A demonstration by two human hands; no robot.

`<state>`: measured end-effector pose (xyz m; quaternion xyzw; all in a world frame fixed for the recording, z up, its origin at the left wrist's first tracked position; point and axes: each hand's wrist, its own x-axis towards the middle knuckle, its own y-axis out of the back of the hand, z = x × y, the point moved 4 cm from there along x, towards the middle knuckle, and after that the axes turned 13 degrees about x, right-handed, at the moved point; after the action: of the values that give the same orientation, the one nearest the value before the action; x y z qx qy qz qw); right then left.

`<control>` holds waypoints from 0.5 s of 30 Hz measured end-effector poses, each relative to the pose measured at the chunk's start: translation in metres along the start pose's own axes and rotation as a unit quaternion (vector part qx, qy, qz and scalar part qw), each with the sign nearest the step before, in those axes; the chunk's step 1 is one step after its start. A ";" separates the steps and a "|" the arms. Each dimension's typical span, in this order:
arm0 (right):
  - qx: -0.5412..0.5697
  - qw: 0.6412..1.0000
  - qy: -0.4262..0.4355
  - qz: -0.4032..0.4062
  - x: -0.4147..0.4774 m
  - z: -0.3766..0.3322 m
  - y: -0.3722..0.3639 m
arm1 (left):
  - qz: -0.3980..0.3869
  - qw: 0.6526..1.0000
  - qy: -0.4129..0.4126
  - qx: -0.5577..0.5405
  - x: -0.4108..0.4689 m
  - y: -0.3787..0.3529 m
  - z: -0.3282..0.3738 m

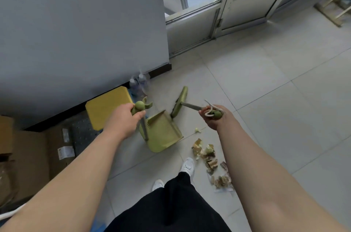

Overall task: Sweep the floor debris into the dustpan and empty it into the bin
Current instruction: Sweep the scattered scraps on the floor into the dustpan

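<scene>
Much open floor (pixel 284 117) right of debris (pixel 207 154); dustpan (pixel 163 135) edge, broom (pixel 179 102) head near.

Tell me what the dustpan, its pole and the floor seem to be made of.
Dustpan: probably moulded plastic, matte olive green, one even colour with moulded comb teeth. Dustpan pole: likely metal, thin, straight, dull grey sheen. Floor: pale ceramic tiles by their look, with grout lines and a soft gloss.

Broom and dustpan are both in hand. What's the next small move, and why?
Probably swing the broom round to the right of the debris: its head sits beyond the dustpan, while the debris lies unswept on the floor tiles beside the shoe.
</scene>
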<state>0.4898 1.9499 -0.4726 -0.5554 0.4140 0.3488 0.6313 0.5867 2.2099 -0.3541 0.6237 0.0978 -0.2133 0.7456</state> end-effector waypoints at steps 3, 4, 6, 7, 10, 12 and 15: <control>0.032 0.999 0.037 0.022 -0.015 -0.041 0.018 | -0.011 1.000 -0.008 0.009 0.009 -0.003 0.016; 0.044 0.998 0.034 0.036 -0.022 -0.054 0.025 | -0.015 1.000 -0.009 0.011 0.012 -0.004 0.022; 0.076 0.996 0.026 0.048 -0.036 -0.080 0.039 | -0.021 1.000 -0.014 0.017 0.016 -0.005 0.035; 0.090 0.994 0.026 0.052 -0.042 -0.092 0.045 | -0.021 0.999 -0.017 0.018 0.018 -0.006 0.041; 0.110 0.991 0.055 0.056 -0.054 -0.119 0.064 | -0.021 0.999 -0.025 0.023 0.024 -0.006 0.060; 0.118 0.990 0.062 0.055 -0.062 -0.128 0.071 | -0.023 0.999 -0.035 0.033 0.027 -0.006 0.071; 0.112 0.990 0.074 0.042 -0.068 -0.136 0.067 | -0.019 0.998 -0.048 0.036 0.032 -0.005 0.084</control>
<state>0.3825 1.8260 -0.4436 -0.4880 0.5190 0.2842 0.6417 0.6030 2.1212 -0.3543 0.6376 0.0660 -0.2605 0.7220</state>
